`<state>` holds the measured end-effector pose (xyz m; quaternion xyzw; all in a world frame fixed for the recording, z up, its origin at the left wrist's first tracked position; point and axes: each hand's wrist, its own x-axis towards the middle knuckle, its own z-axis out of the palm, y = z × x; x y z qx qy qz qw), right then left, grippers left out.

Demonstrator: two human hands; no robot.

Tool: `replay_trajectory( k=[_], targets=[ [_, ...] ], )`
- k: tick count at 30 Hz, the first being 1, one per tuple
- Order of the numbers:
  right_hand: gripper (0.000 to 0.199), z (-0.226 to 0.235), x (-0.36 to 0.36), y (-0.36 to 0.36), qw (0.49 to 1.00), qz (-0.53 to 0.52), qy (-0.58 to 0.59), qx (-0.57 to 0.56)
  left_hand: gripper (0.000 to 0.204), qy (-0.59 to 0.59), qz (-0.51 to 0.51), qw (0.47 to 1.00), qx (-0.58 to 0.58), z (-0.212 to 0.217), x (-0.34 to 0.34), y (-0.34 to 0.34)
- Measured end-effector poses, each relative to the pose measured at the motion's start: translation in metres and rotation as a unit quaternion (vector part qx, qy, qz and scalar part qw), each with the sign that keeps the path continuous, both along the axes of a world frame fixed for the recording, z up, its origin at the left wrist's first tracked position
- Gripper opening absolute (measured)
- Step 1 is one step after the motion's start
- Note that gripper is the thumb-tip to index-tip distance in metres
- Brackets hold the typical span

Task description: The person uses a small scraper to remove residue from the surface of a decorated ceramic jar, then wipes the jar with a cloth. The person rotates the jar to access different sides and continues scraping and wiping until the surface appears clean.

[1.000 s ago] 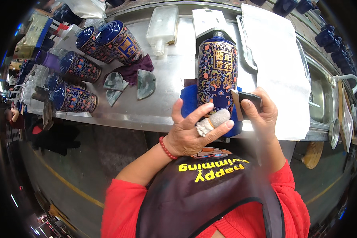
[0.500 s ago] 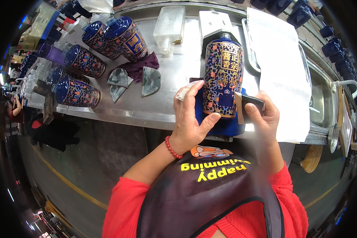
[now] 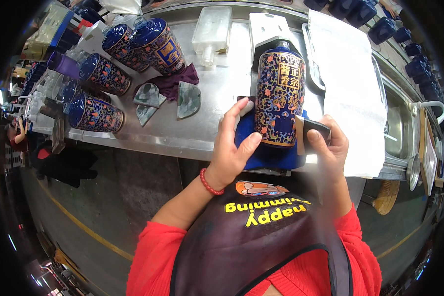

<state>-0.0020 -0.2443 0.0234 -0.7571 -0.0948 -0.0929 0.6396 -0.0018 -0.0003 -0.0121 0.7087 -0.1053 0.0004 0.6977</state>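
Observation:
A dark blue bottle [image 3: 280,96] with a colourful floral pattern and gold lettering lies in front of me, its neck toward the far side. Under its near end is a blue cloth pad [image 3: 261,157], and a black angular rest [image 3: 259,48] sits behind its neck end. My left hand [image 3: 233,142] is beside the bottle's left side, thumb and fingers apart, with pale coverings on some fingertips. In my right hand [image 3: 334,143] is a dark scraper [image 3: 314,129] with a pale edge, held between thumb and fingers against or very near the bottle's lower right side.
Several patterned blue bottles [image 3: 101,116] stand at the left. Green stone-like scraper plates [image 3: 188,100] lie near a purple cloth [image 3: 170,86]. A clear empty bottle [image 3: 212,29] lies at the back. White sheeting [image 3: 352,113] covers the right side, beside a sink [image 3: 398,118].
My left hand has drawn back from the bottle, its thumb leaving the lower edge. The bottle has turned slightly and shifted a little right. The scraper remains in my right hand.

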Motion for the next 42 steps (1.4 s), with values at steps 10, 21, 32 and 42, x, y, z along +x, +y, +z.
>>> replay_trajectory(
  k=[10, 21, 32, 42],
  targets=[
    [0.018, 0.001, 0.0, 0.0, 0.998, 0.001, 0.026, 0.048, 0.058, -0.325, 0.033, 0.89, 0.319, -0.014, -0.038, 0.0],
    [0.019, 0.003, -0.001, 0.005, 0.996, -0.011, 0.046, 0.069, 0.078, -0.302, 0.017, 0.878, 0.371, 0.018, 0.0, -0.012],
    [0.022, 0.001, 0.004, 0.004, 0.999, 0.011, 0.035, 0.04, 0.065, -0.321, 0.054, 0.889, 0.323, -0.008, -0.014, -0.002],
    [0.025, 0.0, 0.003, 0.003, 0.998, -0.016, 0.056, 0.019, 0.052, -0.346, 0.05, 0.876, 0.333, -0.007, -0.024, -0.001]
  ],
)
